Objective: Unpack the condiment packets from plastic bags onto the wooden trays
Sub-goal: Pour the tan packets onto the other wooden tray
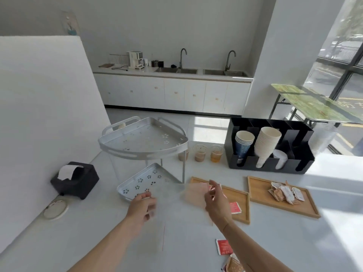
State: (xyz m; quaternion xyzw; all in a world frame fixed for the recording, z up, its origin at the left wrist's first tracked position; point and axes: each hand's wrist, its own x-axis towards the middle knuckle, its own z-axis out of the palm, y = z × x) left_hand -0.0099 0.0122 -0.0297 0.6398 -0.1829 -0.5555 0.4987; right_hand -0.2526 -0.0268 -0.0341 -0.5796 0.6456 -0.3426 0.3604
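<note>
Hands sit at centre frame from where I watch, held over the white table (294, 242). Starting at the left of the picture, I see a black tissue box (75, 179) near the white wall panel, then a silver two-tier corner rack (144, 140) just above the hands. My left hand (142, 205) is blurred, fingers curled at the left edge of a clear plastic bag (176, 209); I cannot tell whether it truly grips the film. The bag stretches between both hands, nearly see-through, with a pinkish bunch of packets (194, 195) showing through it just left of my right hand (215, 201). That hand is raised, thumb and fingers loosely apart at the bag's right edge; whether it pinches anything I cannot tell. Directly behind it lies the near wooden tray (238, 195), holding a red packet (234, 207). Right of that, a second wooden tray (261, 191) carries a heap of pale and brown packets (285, 193). Lower right of the frame, another red packet (224, 247) lies on the table beside my right forearm, with brownish packets (234, 266) at the bottom edge. A black cup organiser (269, 146) stands in the upper right.
</note>
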